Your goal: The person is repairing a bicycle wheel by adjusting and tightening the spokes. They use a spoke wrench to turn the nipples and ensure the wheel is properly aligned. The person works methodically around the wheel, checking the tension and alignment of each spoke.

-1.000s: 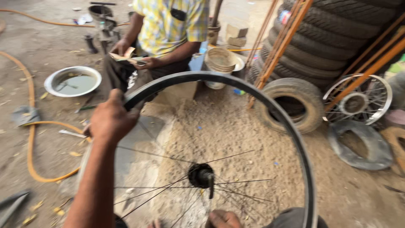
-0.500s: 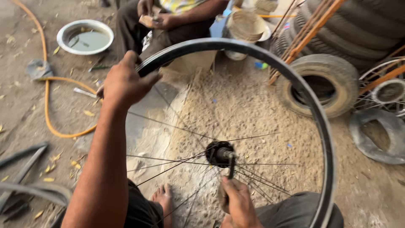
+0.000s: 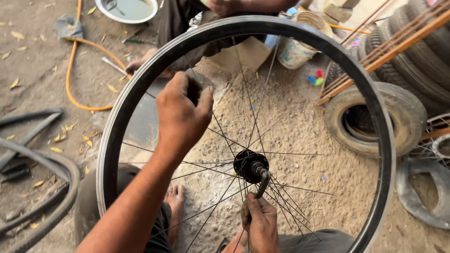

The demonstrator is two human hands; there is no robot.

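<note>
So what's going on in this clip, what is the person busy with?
A person is working on a black spoked bicycle wheel rim held upright over sandy ground. The left hand is inside the rim, fingers curled at the thin metal spokes. The right hand grips a dark metal spanner set on the black centre hub. Another person sits behind, near a metal water basin.

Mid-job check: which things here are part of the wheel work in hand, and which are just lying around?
In hand:
bicycle wheel rim
hub
spokes, pinched by the left hand
spanner, on the hub, held by the right hand

Lying about:
orange hose
metal basin
bucket
old tyre
loose rubber tyre
</note>
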